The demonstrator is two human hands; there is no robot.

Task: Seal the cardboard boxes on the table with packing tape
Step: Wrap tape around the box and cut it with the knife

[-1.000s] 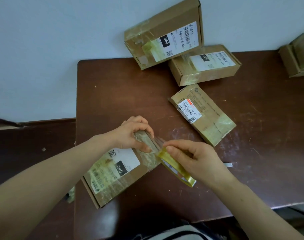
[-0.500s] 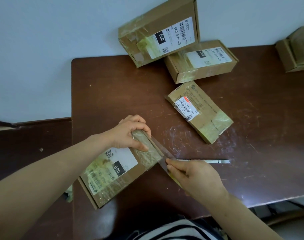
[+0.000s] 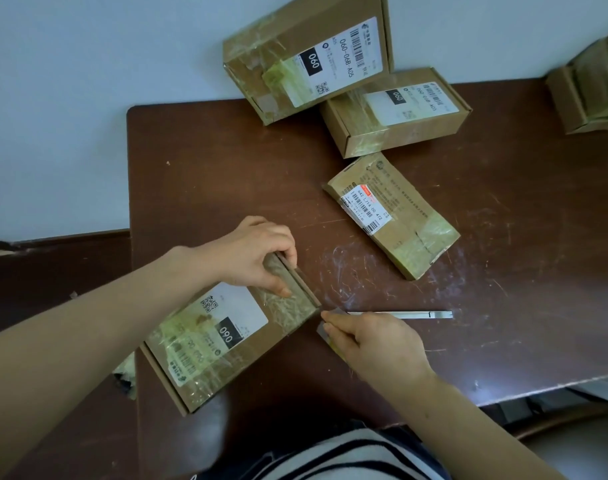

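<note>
A flat cardboard box (image 3: 223, 344) with a white label lies near the table's front left. My left hand (image 3: 250, 256) grips its far right end, thumb pressing the taped top. My right hand (image 3: 375, 344) is just off the box's right corner, curled round the tape roll (image 3: 325, 336), which is almost hidden under the fingers. A short strip of clear tape runs from the box end toward that hand. A thin metal blade (image 3: 402, 314) lies on the table beside my right hand.
Three more taped boxes sit at the back: one leaning on the wall (image 3: 306, 57), one flat (image 3: 396, 112), one angled mid-table (image 3: 392, 216). Another box (image 3: 589, 91) is at the far right. The brown table (image 3: 198, 174) ends close to my body.
My right hand has pulled down and right off the box with the tape roll, uncovering the metal blade. My left hand has shifted onto the box's end.
</note>
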